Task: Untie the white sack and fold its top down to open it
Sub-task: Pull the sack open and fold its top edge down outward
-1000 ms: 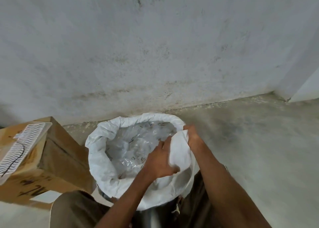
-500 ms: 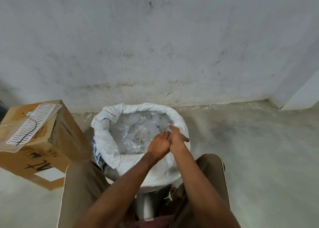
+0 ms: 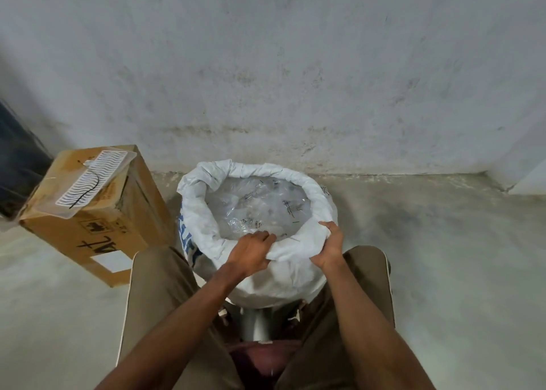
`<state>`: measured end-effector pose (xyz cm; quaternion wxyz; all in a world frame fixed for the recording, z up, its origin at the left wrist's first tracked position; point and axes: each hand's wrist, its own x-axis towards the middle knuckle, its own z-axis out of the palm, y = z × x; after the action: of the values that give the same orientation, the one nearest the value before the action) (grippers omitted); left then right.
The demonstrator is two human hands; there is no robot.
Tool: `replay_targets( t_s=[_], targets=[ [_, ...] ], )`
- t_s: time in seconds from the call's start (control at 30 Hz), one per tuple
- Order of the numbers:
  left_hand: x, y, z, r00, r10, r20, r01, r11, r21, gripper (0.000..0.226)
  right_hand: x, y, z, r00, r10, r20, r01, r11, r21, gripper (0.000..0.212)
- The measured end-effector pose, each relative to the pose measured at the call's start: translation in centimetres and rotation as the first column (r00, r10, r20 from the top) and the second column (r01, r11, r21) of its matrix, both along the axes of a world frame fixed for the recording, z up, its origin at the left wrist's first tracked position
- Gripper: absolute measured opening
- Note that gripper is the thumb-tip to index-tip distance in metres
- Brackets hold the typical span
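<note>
The white sack (image 3: 204, 212) stands on the floor between my knees, its mouth wide and its top rolled down into a thick cuff. Inside it lies a heap of clear plastic packets (image 3: 260, 203). My left hand (image 3: 251, 252) grips the near part of the cuff, fingers curled over the rim into the opening. My right hand (image 3: 329, 246) grips the cuff at the near right, thumb on the outer side.
A cardboard box (image 3: 88, 227) stands to the left of the sack, with a clear plastic lid with a white wavy pattern (image 3: 93, 180) on top. A stained wall (image 3: 295, 79) rises right behind the sack. Bare concrete floor (image 3: 458, 256) stretches to the right.
My hands were together at the right rim; now they are apart on the near rim, each holding the cuff. The view has pulled back and the fold is rolled lower.
</note>
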<state>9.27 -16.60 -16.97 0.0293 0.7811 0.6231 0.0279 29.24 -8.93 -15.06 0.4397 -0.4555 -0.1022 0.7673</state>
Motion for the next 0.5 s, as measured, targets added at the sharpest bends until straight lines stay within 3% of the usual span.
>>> replay_targets(
  t_s=[0.07,0.13,0.17,0.2,0.23,0.27,0.3,0.37,0.43,0.5],
  targets=[
    [0.0,-0.3,-0.6,0.995,-0.057,-0.085,0.064,0.995,0.074,0.052,-0.9,0.1,0.2,0.992,0.049,0.116,-0.053,0.998,0.033,0.057],
    [0.0,-0.7,-1.4,0.982,-0.124,-0.139,0.144,0.980,0.140,0.049,-1.8,-0.5,0.7,0.886,0.143,0.441,-0.145,0.989,-0.029,0.097],
    [0.0,-0.9,-1.6,0.976,-0.150,-0.159,0.177,0.970,0.167,0.042,-2.0,-1.1,1.2,0.736,0.113,0.668,-0.158,0.987,0.007,0.104],
    [0.1,-0.9,-2.0,0.970,-0.164,-0.182,0.200,0.959,0.200,0.036,-1.9,-1.8,1.5,0.577,0.000,0.817,-0.198,0.970,0.141,0.105],
    [0.2,-0.9,-2.4,0.965,-0.166,-0.204,0.212,0.951,0.226,0.031,-1.5,-2.6,1.7,0.451,-0.160,0.878,-0.298,0.900,0.317,0.103],
    [0.3,-1.0,-2.6,0.962,-0.163,-0.220,0.217,0.944,0.249,0.030,-1.0,-3.3,1.8,0.371,-0.274,0.887,-0.463,0.773,0.433,0.102],
    [0.3,-1.1,-2.8,0.961,-0.157,-0.227,0.216,0.940,0.265,0.028,-0.5,-4.0,1.7,0.291,-0.321,0.901,-0.650,0.625,0.433,0.101],
    [0.3,-1.3,-3.0,0.964,-0.148,-0.222,0.215,0.924,0.317,0.025,0.3,-4.8,0.7,0.079,-0.401,0.913,-0.889,0.386,0.247,0.096],
    [0.2,-1.6,-3.1,0.969,-0.134,-0.209,0.203,0.911,0.358,0.024,0.7,-5.4,0.0,-0.062,-0.502,0.863,-0.931,0.339,0.131,0.095],
    [0.3,-1.8,-3.0,0.972,-0.128,-0.195,0.197,0.898,0.394,0.024,0.7,-6.0,-0.1,-0.129,-0.581,0.804,-0.936,0.338,0.094,0.104]
  ],
)
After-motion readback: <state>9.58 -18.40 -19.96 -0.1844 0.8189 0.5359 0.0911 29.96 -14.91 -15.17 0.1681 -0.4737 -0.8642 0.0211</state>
